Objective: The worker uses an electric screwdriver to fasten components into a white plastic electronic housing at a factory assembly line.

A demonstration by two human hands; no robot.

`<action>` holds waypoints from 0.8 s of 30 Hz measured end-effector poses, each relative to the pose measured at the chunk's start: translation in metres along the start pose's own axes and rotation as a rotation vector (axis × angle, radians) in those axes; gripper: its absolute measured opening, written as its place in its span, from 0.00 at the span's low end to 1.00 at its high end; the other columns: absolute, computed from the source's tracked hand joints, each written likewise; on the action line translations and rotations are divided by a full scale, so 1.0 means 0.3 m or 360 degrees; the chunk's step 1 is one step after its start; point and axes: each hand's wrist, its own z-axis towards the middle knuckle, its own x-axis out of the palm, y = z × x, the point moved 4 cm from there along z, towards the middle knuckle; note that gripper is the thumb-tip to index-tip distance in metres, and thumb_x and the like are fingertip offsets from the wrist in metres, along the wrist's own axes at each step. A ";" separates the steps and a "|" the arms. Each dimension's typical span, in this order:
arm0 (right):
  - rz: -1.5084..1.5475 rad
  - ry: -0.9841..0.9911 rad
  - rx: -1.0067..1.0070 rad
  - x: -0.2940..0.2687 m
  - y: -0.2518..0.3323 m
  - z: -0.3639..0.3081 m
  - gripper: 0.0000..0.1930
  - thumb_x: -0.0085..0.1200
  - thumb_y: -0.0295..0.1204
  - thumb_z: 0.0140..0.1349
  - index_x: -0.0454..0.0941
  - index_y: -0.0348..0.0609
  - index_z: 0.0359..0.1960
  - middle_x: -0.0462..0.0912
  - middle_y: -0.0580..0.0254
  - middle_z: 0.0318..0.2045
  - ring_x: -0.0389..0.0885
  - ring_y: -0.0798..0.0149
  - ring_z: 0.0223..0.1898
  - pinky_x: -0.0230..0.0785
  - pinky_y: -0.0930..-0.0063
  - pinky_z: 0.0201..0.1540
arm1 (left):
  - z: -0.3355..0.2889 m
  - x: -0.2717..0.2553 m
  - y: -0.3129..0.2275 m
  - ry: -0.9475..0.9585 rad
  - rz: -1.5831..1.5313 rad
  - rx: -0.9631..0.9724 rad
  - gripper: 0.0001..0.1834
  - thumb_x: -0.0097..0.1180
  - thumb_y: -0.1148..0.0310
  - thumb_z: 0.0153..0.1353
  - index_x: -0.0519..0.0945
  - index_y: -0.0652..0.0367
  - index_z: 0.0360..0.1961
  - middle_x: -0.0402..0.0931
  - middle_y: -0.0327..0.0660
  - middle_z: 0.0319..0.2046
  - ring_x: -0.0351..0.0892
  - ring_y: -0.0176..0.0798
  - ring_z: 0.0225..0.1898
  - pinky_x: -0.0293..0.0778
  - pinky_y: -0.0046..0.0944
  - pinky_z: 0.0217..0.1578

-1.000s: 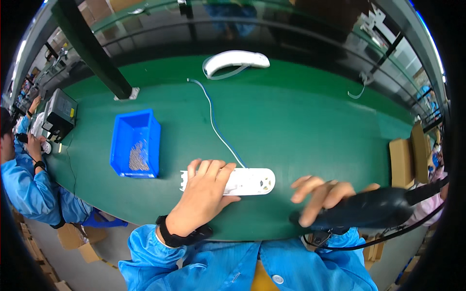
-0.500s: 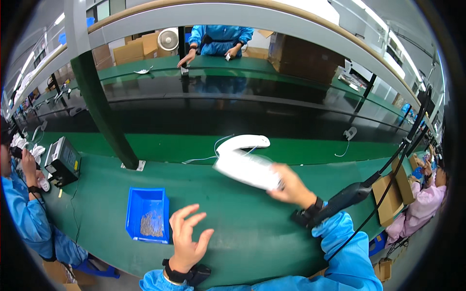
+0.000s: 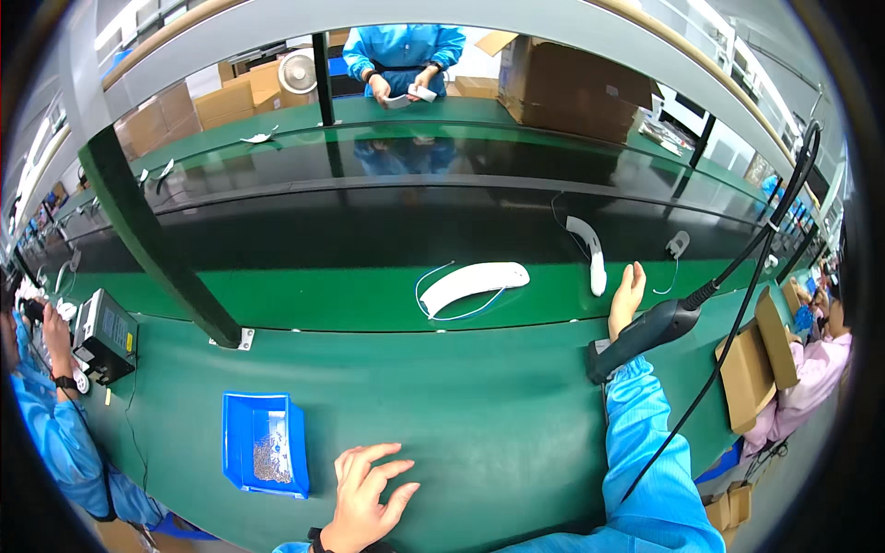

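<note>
My left hand (image 3: pixel 364 502) hovers over the green tabletop with fingers spread and nothing in it. To its left stands a blue bin (image 3: pixel 293 442) holding small metal pieces that look like screws. My right hand (image 3: pixel 627 300) is stretched forward over the table's far edge, empty, its fingers extended. Just beyond its fingertips lies a narrow curved white part (image 3: pixel 595 258) with a thin wire, reaching onto the dark belt. A wider curved white shell (image 3: pixel 475 286) with a blue-white wire rests on the green strip.
A black cabled tool (image 3: pixel 650 336) hangs across my right wrist. Green post (image 3: pixel 157 240) rises at left, near a black box-shaped device (image 3: pixel 106 336). Co-workers sit left, right and across the dark belt (image 3: pixel 369 226). An open carton (image 3: pixel 756 369) stands at right.
The white part my right hand held has left it; that hand moved forward and right. A curved white part now lies ahead of it. The co-worker opposite brought both hands together around white pieces.
</note>
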 end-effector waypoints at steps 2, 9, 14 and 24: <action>0.0019 -0.0083 0.0063 -0.030 -0.035 0.015 0.21 0.46 0.38 0.64 0.67 0.35 0.52 0.71 0.51 0.51 0.69 0.59 0.53 0.58 0.70 0.56 | -0.014 0.021 0.042 0.0076 0.0011 0.0047 0.15 0.62 0.68 0.48 0.77 0.56 0.39 0.71 0.43 0.46 0.69 0.46 0.45 0.61 0.45 0.48; -0.0003 -0.0171 0.0084 -0.043 -0.057 0.009 0.18 0.46 0.37 0.63 0.71 0.34 0.46 0.74 0.56 0.43 0.71 0.64 0.46 0.61 0.72 0.51 | 0.000 0.015 -0.004 0.0112 0.0009 0.0023 0.11 0.60 0.72 0.47 0.77 0.58 0.34 0.73 0.44 0.43 0.70 0.48 0.43 0.60 0.44 0.46; 0.0094 -0.0164 0.0141 -0.033 -0.045 -0.011 0.15 0.47 0.35 0.63 0.72 0.34 0.43 0.75 0.58 0.41 0.72 0.65 0.43 0.63 0.74 0.48 | -0.004 0.016 -0.001 0.0140 0.0019 0.0051 0.10 0.60 0.72 0.47 0.77 0.58 0.34 0.73 0.44 0.41 0.70 0.48 0.42 0.60 0.44 0.46; 0.0234 -0.0128 0.0174 -0.004 -0.048 -0.028 0.08 0.48 0.29 0.62 0.74 0.36 0.37 0.77 0.62 0.32 0.73 0.72 0.31 0.66 0.79 0.36 | -0.008 0.048 0.020 0.0450 0.0067 -0.0059 0.12 0.58 0.70 0.50 0.76 0.60 0.37 0.74 0.44 0.41 0.70 0.49 0.43 0.61 0.44 0.46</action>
